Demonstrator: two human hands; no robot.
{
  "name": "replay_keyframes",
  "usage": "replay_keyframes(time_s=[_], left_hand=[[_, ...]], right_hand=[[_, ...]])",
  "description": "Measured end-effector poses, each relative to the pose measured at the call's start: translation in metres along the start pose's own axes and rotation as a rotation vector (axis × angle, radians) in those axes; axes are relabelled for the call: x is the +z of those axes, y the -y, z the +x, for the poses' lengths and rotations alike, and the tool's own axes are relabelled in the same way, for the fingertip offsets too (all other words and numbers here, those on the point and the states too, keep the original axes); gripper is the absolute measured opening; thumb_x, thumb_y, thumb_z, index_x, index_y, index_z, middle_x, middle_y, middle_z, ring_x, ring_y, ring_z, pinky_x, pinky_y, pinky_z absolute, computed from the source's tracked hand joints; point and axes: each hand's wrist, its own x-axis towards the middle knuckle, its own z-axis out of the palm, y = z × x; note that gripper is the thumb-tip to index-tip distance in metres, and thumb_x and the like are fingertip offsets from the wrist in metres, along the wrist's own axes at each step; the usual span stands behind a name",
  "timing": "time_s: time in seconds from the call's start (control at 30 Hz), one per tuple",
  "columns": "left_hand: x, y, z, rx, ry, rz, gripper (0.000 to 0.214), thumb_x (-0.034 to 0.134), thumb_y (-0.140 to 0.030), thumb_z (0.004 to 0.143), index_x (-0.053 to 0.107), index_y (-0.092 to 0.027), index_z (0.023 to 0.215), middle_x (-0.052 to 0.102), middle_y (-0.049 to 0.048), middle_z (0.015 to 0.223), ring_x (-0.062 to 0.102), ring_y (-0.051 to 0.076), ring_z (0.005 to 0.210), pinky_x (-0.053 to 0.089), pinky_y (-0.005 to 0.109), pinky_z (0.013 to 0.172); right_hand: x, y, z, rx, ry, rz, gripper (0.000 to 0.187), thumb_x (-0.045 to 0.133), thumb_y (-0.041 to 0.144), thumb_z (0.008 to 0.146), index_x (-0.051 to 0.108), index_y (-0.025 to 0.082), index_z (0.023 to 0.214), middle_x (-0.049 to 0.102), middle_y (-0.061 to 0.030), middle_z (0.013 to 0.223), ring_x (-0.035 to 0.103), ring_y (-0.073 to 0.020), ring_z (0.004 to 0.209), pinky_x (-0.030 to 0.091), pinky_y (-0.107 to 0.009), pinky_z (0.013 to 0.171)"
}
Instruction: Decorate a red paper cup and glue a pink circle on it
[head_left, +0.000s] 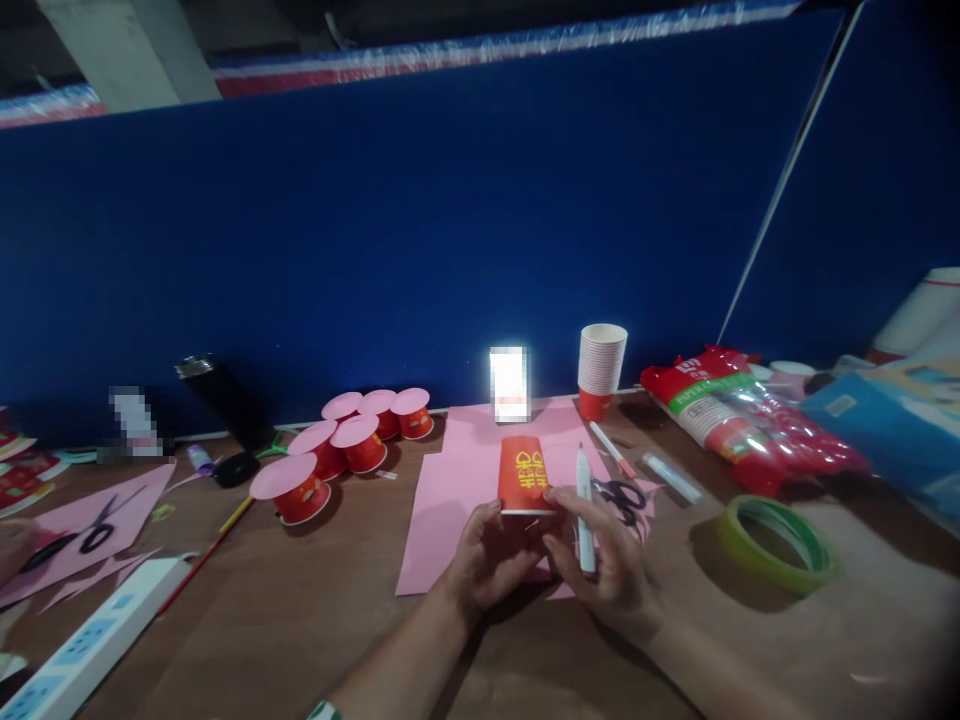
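Observation:
A red paper cup (523,474) with yellow characters is upside down, its white rim toward me. My left hand (491,565) holds it from the left and below. At the cup's right side, the fingertips of my right hand (611,560) touch it. A white marker (585,515) is gripped in that hand, standing nearly upright with its dark tip up. Pink paper sheets (427,540) lie underneath. Just right of my right hand, black-handled scissors (624,497) rest on pink scraps, partly hidden by the fingers.
Several red cups topped with pink discs (352,440) stand left. Behind are a lit phone (510,385) and a cup stack (602,360). Right lie a cup package (720,410) and tape roll (780,545). A power strip (97,635) and another person's hand (15,550) are left.

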Motion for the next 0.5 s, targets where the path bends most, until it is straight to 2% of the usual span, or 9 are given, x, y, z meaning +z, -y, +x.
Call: replay_keyframes(time_s=[0.13,0.2,0.23,0.3,0.4,0.5], left_hand=[[-0.004,0.007,0.003,-0.047,-0.1,0.108,0.042,0.057,-0.044,0.08,0.066,-0.015,0.109,0.067,0.0138,0.112,0.059,0.029,0.106,0.047,0.043,0.086],[-0.005,0.013,0.007,0.048,-0.163,0.19,0.039,0.06,-0.041,0.081,0.064,-0.018,0.113,0.066,0.012,0.114,0.058,0.028,0.109,0.048,0.042,0.087],[-0.005,0.015,0.01,0.172,-0.197,0.216,0.039,0.065,-0.039,0.078,0.064,-0.017,0.11,0.067,0.0117,0.113,0.059,0.027,0.109,0.046,0.039,0.09],[-0.005,0.019,0.016,0.291,-0.245,0.238,0.04,0.074,-0.034,0.071,0.065,-0.017,0.106,0.068,0.0113,0.111,0.061,0.025,0.106,0.042,0.037,0.096],[-0.002,0.021,0.02,0.346,-0.296,0.251,0.042,0.081,-0.034,0.064,0.066,-0.015,0.099,0.07,0.0118,0.104,0.064,0.024,0.099,0.042,0.037,0.097],[0.003,0.02,0.018,0.344,-0.28,0.283,0.047,0.082,-0.034,0.062,0.066,-0.014,0.101,0.07,0.0126,0.103,0.065,0.024,0.096,0.043,0.038,0.094]], right_hand=[[0.001,-0.001,0.004,0.04,-0.051,-0.006,0.05,0.062,0.017,0.082,0.045,0.026,0.128,0.065,-0.0089,0.112,0.064,-0.0253,0.102,0.055,-0.042,0.086],[0.001,-0.001,0.006,0.096,-0.103,-0.003,0.044,0.06,0.017,0.083,0.048,0.025,0.124,0.064,-0.0091,0.11,0.064,-0.0246,0.1,0.055,-0.041,0.083],[0.002,-0.001,0.006,0.123,-0.135,-0.002,0.039,0.059,0.016,0.084,0.05,0.025,0.122,0.065,-0.009,0.108,0.064,-0.024,0.098,0.055,-0.041,0.083],[0.002,-0.003,0.006,0.16,-0.18,0.006,0.032,0.054,0.014,0.087,0.053,0.025,0.118,0.065,-0.0085,0.105,0.064,-0.0232,0.096,0.055,-0.041,0.083],[0.001,-0.007,0.001,0.192,-0.176,0.047,0.031,0.047,0.016,0.091,0.054,0.026,0.12,0.067,-0.0081,0.101,0.065,-0.0233,0.093,0.054,-0.043,0.083],[-0.001,-0.014,-0.006,0.235,-0.112,0.123,0.026,0.049,0.026,0.092,0.059,0.027,0.115,0.069,-0.0074,0.094,0.066,-0.0256,0.089,0.055,-0.045,0.081]])
